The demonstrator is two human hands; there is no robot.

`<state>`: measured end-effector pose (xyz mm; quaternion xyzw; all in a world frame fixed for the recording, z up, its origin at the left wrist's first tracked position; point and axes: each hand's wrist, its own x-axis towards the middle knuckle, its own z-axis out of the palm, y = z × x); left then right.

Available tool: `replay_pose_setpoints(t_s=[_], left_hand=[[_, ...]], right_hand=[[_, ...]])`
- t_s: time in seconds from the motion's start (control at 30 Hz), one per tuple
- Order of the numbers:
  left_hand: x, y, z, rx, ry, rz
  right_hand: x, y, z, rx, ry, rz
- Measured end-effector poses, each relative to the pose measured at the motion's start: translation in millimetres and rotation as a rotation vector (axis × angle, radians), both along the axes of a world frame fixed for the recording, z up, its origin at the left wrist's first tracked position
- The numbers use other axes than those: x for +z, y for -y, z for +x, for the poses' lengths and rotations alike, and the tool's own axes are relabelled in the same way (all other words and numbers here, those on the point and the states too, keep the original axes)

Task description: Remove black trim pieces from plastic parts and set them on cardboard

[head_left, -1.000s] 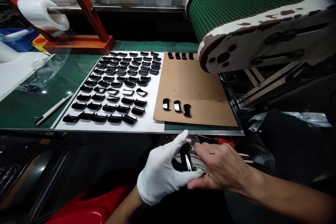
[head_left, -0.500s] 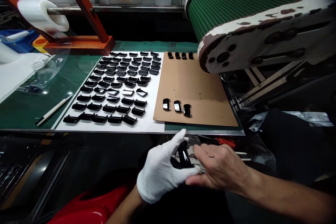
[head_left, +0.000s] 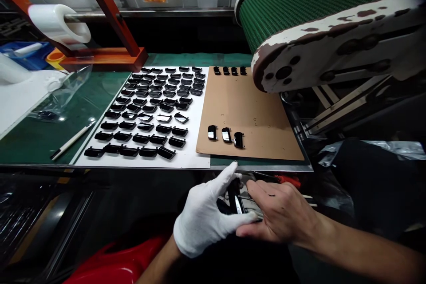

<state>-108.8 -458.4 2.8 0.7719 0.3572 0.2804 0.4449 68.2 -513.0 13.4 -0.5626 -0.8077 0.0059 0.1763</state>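
My left hand [head_left: 203, 219], in a white glove, pinches a small glossy black plastic part [head_left: 235, 202] below the table's front edge. My bare right hand [head_left: 279, 213] is closed against the same part from the right, its fingers curled round something I cannot make out. Three like parts [head_left: 226, 135] lie in a row on a brown cardboard sheet [head_left: 253, 111] just beyond my hands. A further short row of black parts [head_left: 229, 71] lies at the cardboard's far edge.
A white sheet [head_left: 196, 159] on the left carries several rows of black parts [head_left: 149, 111]. A green conveyor belt [head_left: 286, 4] overhangs the table's right. A film roll [head_left: 60, 24] on an orange frame, a white pen [head_left: 71, 141] and a plastic bag [head_left: 63, 93] lie left.
My hands stay in place while the black part turns slightly between my fingers. The view has shifted a little.
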Motion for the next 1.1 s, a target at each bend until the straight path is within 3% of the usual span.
replay_pose_setpoints(t_s=[0.4,0.57,0.77,0.93,1.1], left_hand=[[0.6,2.1,1.9,0.003,-0.016,-0.032],[-2.7,2.7,1.8,0.045,0.023,0.009],[-7.6,-1.4,-6.6,0.115,-0.078,0.292],[-8.7,-11.6,-20.4,0.210,-0.199,0.457],[-13.2,-18.5,-38.0,0.246,-0.290,0.481]], right_hand=[[-4.2,1.1,2.2,0.045,0.023,0.066],[-4.8,-0.9,-1.1,0.060,-0.140,0.041],[-7.2,0.1,17.6,-0.201,-0.380,-0.097],[-26.8,-26.1,75.9,-0.563,-0.139,-0.193],[-44.2,-69.5,123.7,-0.624,-0.052,-0.254]])
